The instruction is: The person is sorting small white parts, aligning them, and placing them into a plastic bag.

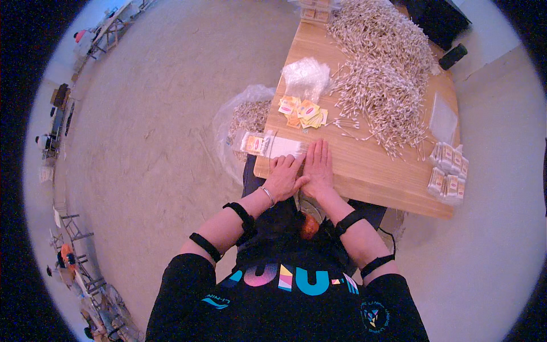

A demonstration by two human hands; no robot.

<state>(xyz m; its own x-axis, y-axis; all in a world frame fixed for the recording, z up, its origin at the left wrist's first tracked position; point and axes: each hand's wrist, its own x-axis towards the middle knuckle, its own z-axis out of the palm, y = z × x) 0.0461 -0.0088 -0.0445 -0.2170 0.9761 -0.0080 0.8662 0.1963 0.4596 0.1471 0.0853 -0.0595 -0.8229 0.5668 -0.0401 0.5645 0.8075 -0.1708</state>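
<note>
A flat white plastic bag [280, 147] with a bundle of cotton swabs [300, 149] at its right side lies at the table's near left corner. My left hand [283, 178] rests its bent fingertips on the lower edge of the bag, thumb stretched toward the right hand. Fingers straight and side by side, my right hand [319, 168] lies along the right end of the swabs. Both hands touch at the thumb and wrist. Left of the bag, a filled packet of swabs [254, 143] with an orange-and-white label sits at the table edge. What lies beneath the left fingers is hidden.
A large heap of loose cotton swabs [387, 68] covers the wooden table [370, 176]. Yellow label cards [307, 113] and clear bags [306, 78] lie beyond my hands. Filled packets [449, 171] are stacked at right. A sack of swabs [248, 117] stands beside the table.
</note>
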